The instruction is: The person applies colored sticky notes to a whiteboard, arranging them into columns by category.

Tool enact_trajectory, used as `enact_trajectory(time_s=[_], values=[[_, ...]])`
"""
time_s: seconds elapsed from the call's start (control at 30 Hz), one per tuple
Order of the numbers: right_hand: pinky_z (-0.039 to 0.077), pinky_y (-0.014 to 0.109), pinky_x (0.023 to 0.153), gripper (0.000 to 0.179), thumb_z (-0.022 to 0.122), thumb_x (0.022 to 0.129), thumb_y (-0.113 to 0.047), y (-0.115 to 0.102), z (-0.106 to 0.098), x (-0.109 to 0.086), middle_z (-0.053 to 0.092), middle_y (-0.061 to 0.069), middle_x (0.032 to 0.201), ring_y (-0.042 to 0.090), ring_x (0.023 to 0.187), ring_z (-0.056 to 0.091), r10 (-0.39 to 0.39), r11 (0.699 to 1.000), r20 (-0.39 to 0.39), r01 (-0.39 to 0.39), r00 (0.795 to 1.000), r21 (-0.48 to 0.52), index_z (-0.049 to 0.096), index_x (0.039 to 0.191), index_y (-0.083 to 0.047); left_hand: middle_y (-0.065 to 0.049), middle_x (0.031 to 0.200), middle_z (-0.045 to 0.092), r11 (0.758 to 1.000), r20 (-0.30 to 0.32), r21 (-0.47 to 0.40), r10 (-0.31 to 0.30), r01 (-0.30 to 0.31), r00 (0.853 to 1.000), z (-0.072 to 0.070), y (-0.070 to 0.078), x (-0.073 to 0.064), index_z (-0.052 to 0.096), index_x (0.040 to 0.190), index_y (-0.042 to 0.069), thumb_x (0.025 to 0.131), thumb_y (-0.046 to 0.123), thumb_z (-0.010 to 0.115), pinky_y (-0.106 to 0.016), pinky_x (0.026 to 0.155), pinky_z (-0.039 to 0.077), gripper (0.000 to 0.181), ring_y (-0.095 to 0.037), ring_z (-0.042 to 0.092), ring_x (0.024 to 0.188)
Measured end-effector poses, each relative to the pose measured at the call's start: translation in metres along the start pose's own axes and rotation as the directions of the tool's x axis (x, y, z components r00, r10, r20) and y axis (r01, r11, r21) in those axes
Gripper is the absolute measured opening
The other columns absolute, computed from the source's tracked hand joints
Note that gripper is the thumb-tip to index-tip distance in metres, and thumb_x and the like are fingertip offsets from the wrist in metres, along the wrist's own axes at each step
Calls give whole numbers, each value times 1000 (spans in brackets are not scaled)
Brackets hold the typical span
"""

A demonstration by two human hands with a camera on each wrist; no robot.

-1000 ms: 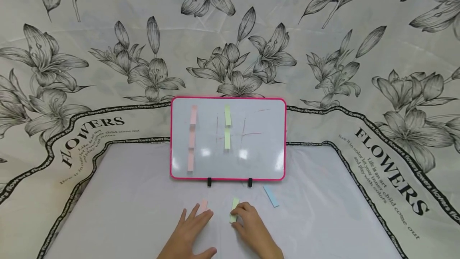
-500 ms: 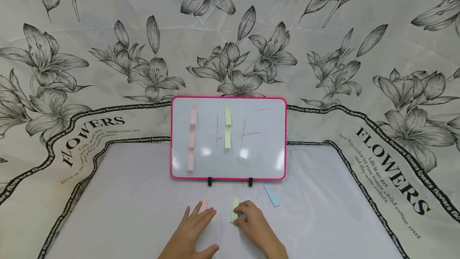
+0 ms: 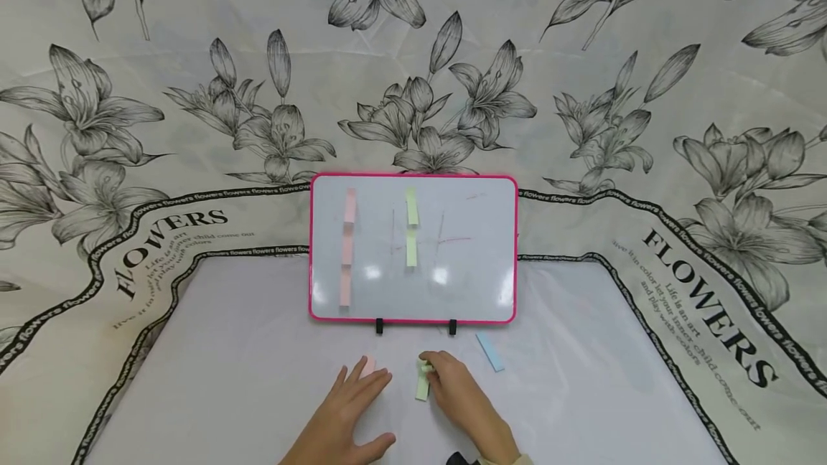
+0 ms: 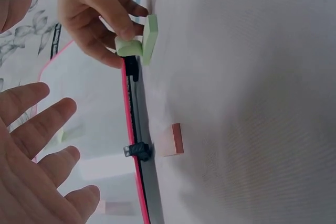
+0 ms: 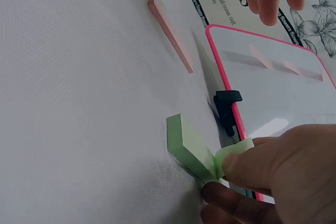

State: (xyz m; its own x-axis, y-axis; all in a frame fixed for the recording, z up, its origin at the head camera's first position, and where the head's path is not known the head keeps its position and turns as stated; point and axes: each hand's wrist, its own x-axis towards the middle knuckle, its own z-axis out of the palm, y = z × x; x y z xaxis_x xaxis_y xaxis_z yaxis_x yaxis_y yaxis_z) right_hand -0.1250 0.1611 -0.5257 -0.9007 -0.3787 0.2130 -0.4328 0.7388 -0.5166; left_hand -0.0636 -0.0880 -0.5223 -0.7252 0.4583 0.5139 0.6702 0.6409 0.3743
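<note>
**A green slip (image 5: pixel 229 156) curled up from a pad with no hand to brace it**

The right hand (image 3: pixel 460 397) was pinching the green slip between thumb and fingers, at the far end of the green pad (image 3: pixel 422 388). The pad lay on the desk (image 3: pixel 226 350), near side of the whiteboard (image 3: pixel 472 285), between the pink pad (image 3: pixel 369 366) on the left and the blue pad (image 3: pixel 489 351) farther right. The slip was bent into a loop and seemed joined to the pad at that far end.

The left hand (image 3: pixel 345 411) held nothing; its fingers were spread wide above the desk, near the pink pad but apart from it in the left wrist view.

The likeliest trouble was the adhesive: with nothing pinning the green pad, a firm pull could have dragged or lifted it with the slip. Too sharp a tug at the bend might have torn or creased the paper, and a lasting curl could have left it poorly stuck wherever it was pressed. A second sheet might have clung underneath; the pictures did not show whether just one was pinched. The left hand, if lowered carelessly, could have nudged the pink pad.
</note>
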Motion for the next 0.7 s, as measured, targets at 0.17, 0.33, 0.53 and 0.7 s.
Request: enact_trajectory(time_s=[0.17,0.33,0.53,0.7], values=[[58,29,74,21,67,92,8,1,0,1,71,5,95,14,85,67,-20,1000,-40,21,999,17,72,110,-2,5,145,61,1000,3,3,4,-4,1000,1,-1,-1,56,147,13,85,52,80,-66,105,45,77,-39,50,142],[56,23,70,7,73,92,-1,3,0,0,71,1,95,9,82,66,5,995,-35,-1,999,104,75,97,-5,5,144,61,1000,-17,14,22,-22,1000,3,-2,-2,57,146,13,83,50,83,-66,104,44,78,-40,52,140],[56,20,67,7,76,90,-3,6,3,-4,71,-2,94,6,81,67,46,987,-93,-30,995,160,75,94,-8,1,143,63,1000,35,-17,17,-16,999,5,-3,2,57,146,13,87,51,79,-64,106,45,74,-39,51,141],[57,19,68,12,79,88,-3,12,4,-9,73,-4,94,4,82,68,89,976,-145,-57,985,211,75,93,-12,6,140,64,999,65,-28,22,-20,998,9,-5,11,57,146,17,91,53,74,-58,106,49,68,-36,54,139]])
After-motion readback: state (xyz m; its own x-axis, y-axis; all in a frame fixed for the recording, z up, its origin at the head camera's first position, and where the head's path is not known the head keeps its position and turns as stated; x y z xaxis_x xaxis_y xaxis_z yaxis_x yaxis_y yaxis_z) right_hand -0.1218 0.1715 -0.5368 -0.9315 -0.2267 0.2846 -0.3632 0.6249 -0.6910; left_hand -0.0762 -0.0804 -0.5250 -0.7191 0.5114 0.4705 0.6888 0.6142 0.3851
